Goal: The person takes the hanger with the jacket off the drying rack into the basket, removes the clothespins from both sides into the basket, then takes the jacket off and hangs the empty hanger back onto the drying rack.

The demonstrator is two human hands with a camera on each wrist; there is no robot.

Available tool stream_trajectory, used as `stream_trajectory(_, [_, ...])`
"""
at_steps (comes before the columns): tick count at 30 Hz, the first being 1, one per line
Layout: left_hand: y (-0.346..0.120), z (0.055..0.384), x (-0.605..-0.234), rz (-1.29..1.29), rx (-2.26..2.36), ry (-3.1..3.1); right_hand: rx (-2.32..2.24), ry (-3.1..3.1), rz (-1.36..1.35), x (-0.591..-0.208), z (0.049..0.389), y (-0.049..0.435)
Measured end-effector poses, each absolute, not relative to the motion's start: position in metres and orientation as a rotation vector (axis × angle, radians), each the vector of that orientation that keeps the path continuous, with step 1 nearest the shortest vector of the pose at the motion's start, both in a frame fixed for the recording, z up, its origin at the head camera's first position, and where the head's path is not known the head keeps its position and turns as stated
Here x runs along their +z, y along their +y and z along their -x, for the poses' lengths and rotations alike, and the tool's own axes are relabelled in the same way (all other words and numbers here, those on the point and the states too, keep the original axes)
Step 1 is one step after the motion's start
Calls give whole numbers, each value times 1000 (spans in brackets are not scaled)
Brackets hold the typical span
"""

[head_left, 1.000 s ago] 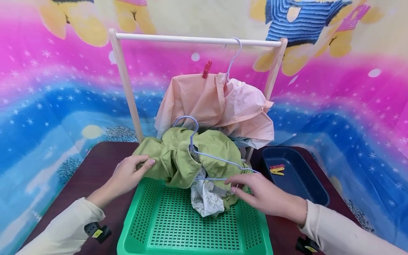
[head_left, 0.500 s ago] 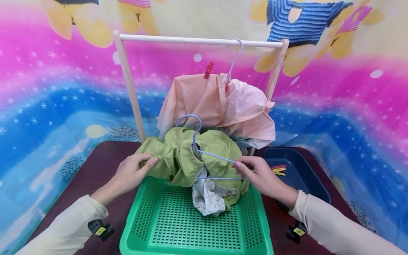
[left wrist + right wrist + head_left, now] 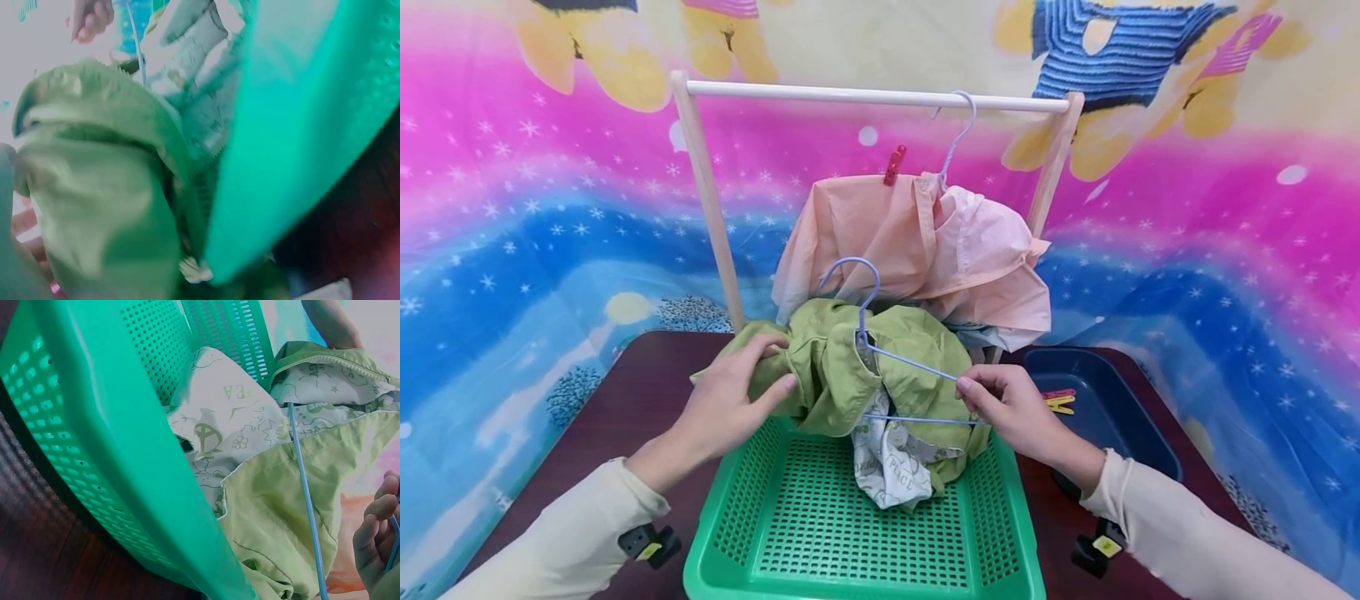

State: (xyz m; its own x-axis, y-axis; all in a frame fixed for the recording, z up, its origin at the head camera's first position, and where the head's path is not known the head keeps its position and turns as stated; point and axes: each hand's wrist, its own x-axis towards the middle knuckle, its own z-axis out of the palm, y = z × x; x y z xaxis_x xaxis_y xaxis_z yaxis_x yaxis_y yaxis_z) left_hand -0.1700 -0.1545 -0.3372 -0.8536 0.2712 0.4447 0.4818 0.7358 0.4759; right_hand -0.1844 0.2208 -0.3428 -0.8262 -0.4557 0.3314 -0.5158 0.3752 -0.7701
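A green jacket [image 3: 823,375] with a printed white lining [image 3: 891,471] lies bunched over the far side of a green basket [image 3: 703,533]. My right hand [image 3: 1018,421] pinches the right arm of a lilac clothes hanger [image 3: 913,364] between thumb and fingers. The hanger's hook stands up at the collar; its left part is hidden inside the jacket, while the right part lies outside. On the jacket's left side rests my left hand [image 3: 718,417], thumb and fingers spread apart. In the left wrist view, fingertips [image 3: 28,234] show past the green cloth.
Behind, a pink garment [image 3: 865,225] hangs from a wooden rack [image 3: 707,192] on another hanger, with a red clothespin [image 3: 895,165] on it. A dark blue tray [image 3: 1112,417] holding clothespins [image 3: 1060,402] stands on the table [image 3: 632,392] at right.
My right hand has moved up from the hanger's lower right end and now grips its arm. My left hand has loosened from the jacket's edge and shifted right, with fingers spreading.
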Motion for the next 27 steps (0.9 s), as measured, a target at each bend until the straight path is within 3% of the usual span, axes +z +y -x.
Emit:
stream_trajectory(18, [-108,162,-331,389,-468,-2554,1569,-2541,-901,-341,179,218])
stream_trajectory(27, [-127,166,-335,397,-542,-2357,1572,-2543,-844,-339,178,225])
